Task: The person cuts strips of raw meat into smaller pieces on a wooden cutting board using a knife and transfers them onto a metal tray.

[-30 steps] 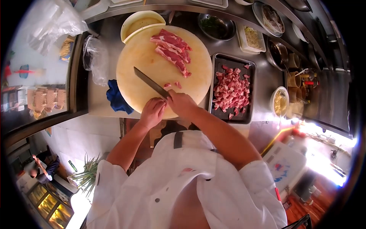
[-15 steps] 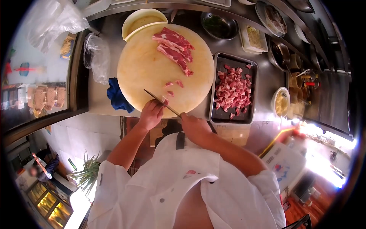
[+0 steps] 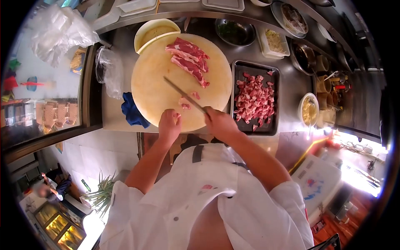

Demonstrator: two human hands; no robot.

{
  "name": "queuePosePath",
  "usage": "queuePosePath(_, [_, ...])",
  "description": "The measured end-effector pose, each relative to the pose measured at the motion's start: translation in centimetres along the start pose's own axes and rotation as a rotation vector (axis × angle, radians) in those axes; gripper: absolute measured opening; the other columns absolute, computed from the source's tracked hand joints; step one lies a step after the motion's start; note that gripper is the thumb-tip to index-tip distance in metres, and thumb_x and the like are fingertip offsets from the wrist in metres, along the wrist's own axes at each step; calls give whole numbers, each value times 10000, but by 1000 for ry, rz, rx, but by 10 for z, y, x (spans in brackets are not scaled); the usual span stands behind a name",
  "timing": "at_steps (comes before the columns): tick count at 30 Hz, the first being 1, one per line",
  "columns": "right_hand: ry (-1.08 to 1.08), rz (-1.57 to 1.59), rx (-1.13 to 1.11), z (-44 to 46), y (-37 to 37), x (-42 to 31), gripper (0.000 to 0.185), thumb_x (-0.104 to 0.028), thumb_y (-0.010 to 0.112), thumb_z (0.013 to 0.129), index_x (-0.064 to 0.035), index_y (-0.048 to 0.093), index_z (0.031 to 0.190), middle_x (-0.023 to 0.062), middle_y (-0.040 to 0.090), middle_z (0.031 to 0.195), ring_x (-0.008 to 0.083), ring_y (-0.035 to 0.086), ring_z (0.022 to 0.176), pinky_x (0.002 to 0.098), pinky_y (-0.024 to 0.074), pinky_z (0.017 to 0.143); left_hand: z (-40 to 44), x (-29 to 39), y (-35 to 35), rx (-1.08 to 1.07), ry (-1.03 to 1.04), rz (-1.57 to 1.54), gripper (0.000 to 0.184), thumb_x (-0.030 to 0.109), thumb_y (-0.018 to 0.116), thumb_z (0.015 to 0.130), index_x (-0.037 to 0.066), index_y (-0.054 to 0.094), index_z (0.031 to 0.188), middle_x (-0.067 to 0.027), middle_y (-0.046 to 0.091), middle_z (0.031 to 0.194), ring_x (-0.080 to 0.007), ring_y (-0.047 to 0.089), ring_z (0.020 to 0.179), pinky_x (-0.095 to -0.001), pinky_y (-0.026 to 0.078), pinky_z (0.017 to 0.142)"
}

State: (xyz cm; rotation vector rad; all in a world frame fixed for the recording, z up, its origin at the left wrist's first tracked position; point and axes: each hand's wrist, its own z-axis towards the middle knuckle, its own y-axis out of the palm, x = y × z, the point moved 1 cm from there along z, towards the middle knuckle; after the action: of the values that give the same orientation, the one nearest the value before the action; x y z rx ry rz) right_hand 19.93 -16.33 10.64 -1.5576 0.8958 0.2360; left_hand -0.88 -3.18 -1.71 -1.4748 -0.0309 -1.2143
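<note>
At the near edge of the board (image 3: 152, 89), your left hand (image 3: 169, 126) curls around a meat scrap (image 3: 177, 115) while your right hand (image 3: 221, 123) grips the knife (image 3: 185, 95).

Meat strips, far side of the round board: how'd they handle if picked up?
The meat strips would probably sag: they look fairly thin and lie flat. Likely slippery, as the exposed surfaces look raw and fatty. Unlikely to roll, given their long, flat shape on the round board.

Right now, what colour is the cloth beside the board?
The cloth is dark blue, seen best in the head view.
</note>
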Motion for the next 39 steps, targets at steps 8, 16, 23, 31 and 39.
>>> queuePosePath(8, [362,156,271,-67,-62,59,202,-236,630,1043,-55,647,1129,264,705,811,492,700,772,566,547,667,79,40,13,-197,-87,-276,467,-11,720,791,29,592,1238,-203,635,1142,-383,650,933,-443,580,812])
queuePosePath(16, [656,210,475,-148,-85,129,290,-251,611,1066,16,635,1178,302,709,900,506,706,871,510,547,727,100,104,107,-611,-89,-468,379,-11,746,842,20,648,1207,-153,699,1078,-234,734,940,-341,589,838])
queuePosePath(23, [708,242,634,-201,-108,181,308,-239,584,1080,39,639,1200,280,718,915,472,711,859,494,542,741,147,145,82,-385,-24,-301,276,9,703,895,14,710,1171,-178,720,1210,-309,743,999,-377,589,866])
queuePosePath(31, [835,388,488,-193,-108,163,261,-206,606,1066,39,645,1147,252,720,889,427,708,794,471,542,723,226,-26,30,-204,214,507,701,108,775,809,84,551,1474,-166,557,1475,-401,537,1322,-556,476,1066])
queuePosePath(39, [563,390,350,-131,-92,106,265,-219,617,1064,33,625,1147,275,717,887,444,723,819,471,555,738,244,-31,12,-659,-192,503,471,281,811,820,149,637,1237,-136,603,1366,-402,560,1275,-497,530,1037])
